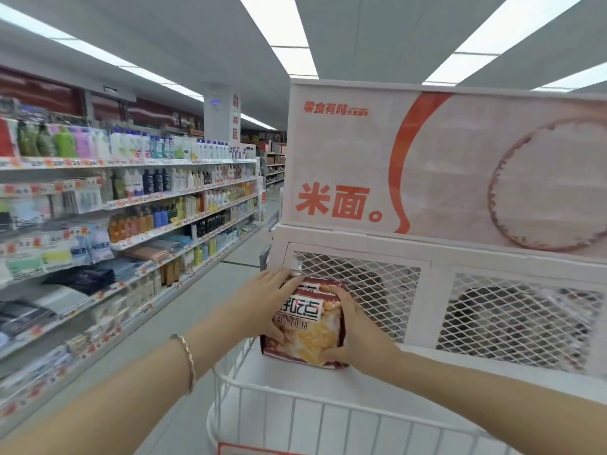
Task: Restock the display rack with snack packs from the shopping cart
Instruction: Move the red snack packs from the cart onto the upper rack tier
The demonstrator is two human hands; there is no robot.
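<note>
A brown and white snack pack (305,326) with yellow crackers printed on it stands upright on the white bottom shelf (295,399) of the display rack (433,257), against the rack's white mesh back panel (358,284). My left hand (262,303) holds the pack's upper left side, its fingers curled over the top edge. Gripping the pack's right edge and lower corner is my right hand (354,330). The shelf's white wire front rail (328,418) runs below my arms. The shopping cart is out of sight.
A big sign with orange characters (427,165) tops the rack. On the left, long store shelves (131,205) carry bottles, packets and folded cloths. The grey aisle floor (236,257) runs between them and the rack. Through the right mesh panel (519,313) dark goods show.
</note>
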